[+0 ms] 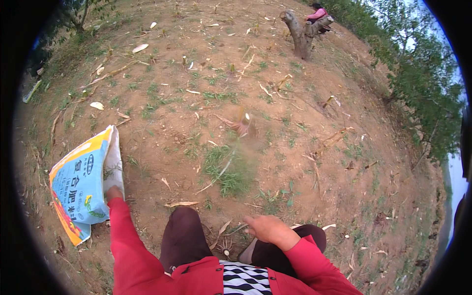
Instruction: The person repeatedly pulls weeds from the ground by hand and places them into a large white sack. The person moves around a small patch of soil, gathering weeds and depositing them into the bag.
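Note:
My left hand [113, 192] reaches into the mouth of a blue, yellow and white woven fertilizer sack [79, 184] lying at the left. Its fingers are mostly hidden by the sack's edge, and some green grass [111, 171] shows inside. In front of my right knee hangs my right hand [271, 228], its fingers loosely bent. A thin stalk-like thing [236, 230] shows by its fingertips; whether it is held is unclear. On the soil ahead of my knees is a patch of green grass [228, 169], partly blurred.
A cut corn stub [226, 252] with spread roots sits between my feet. Dry husks [181, 204] and stubs dot the sloping soil. Farther off stand a sawn tree stump [302, 37] and, behind it, a person in pink [318, 14]. Leafy trees [416, 73] line the right.

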Action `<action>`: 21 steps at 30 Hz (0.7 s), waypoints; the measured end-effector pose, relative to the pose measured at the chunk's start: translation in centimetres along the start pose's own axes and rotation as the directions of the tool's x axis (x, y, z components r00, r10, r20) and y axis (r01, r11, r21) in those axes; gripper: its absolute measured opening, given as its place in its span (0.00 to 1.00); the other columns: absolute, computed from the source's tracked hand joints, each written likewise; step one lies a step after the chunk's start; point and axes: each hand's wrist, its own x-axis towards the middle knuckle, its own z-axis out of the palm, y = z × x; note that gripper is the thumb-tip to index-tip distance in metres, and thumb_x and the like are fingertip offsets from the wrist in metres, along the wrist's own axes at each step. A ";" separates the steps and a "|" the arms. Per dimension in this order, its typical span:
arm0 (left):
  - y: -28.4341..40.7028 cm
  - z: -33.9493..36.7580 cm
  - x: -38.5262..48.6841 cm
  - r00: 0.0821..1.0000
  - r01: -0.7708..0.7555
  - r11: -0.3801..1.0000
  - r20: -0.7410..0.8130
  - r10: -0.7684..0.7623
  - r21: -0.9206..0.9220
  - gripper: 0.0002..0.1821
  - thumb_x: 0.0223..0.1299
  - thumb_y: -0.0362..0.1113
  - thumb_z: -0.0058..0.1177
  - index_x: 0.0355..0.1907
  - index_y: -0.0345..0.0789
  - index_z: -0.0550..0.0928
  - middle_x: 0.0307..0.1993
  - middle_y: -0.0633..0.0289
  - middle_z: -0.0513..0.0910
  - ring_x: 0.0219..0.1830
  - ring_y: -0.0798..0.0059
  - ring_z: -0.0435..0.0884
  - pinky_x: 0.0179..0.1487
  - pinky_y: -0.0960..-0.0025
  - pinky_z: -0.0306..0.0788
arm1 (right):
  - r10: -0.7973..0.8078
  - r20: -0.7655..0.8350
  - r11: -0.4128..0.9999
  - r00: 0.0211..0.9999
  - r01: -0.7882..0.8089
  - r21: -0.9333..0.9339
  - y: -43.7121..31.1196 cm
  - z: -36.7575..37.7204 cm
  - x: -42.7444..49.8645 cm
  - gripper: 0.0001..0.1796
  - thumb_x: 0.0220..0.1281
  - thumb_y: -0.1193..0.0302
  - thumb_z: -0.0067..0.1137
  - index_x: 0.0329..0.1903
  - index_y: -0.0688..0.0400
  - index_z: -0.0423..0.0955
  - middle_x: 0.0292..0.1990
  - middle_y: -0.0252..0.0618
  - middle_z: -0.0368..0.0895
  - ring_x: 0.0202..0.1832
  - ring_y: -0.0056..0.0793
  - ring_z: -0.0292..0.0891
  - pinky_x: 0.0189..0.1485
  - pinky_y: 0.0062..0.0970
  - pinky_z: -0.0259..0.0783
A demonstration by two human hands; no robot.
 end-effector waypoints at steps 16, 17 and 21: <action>0.7 -6.0 -9.3 0.992 0.016 0.918 0.110 -0.065 0.397 0.28 0.53 0.53 0.70 0.52 0.37 0.84 0.53 0.48 0.84 0.56 0.52 0.82 0.57 0.53 0.76 | -0.082 -0.002 0.994 0.997 0.082 -0.078 -2.3 -2.4 -0.1 0.20 0.67 0.57 0.55 0.55 0.54 0.71 0.39 0.49 0.82 0.42 0.53 0.82 0.40 0.48 0.79; 0.6 -4.9 -8.7 0.850 -0.006 0.912 0.482 -0.211 0.410 0.45 0.46 0.59 0.73 0.65 0.38 0.76 0.66 0.49 0.74 0.68 0.52 0.73 0.67 0.50 0.67 | -0.094 -0.029 0.993 0.995 0.091 -0.074 -2.3 -2.6 -0.4 0.19 0.67 0.57 0.56 0.54 0.55 0.71 0.38 0.49 0.82 0.42 0.52 0.82 0.40 0.47 0.79; -5.3 1.0 -11.1 0.960 -0.105 0.713 0.256 -0.108 0.693 0.32 0.73 0.60 0.31 0.68 0.45 0.75 0.70 0.57 0.71 0.71 0.51 0.67 0.73 0.40 0.52 | -0.127 -0.110 0.992 0.986 0.125 -0.029 -2.7 -3.5 -1.8 0.20 0.64 0.61 0.59 0.54 0.57 0.71 0.39 0.50 0.81 0.41 0.54 0.80 0.40 0.47 0.76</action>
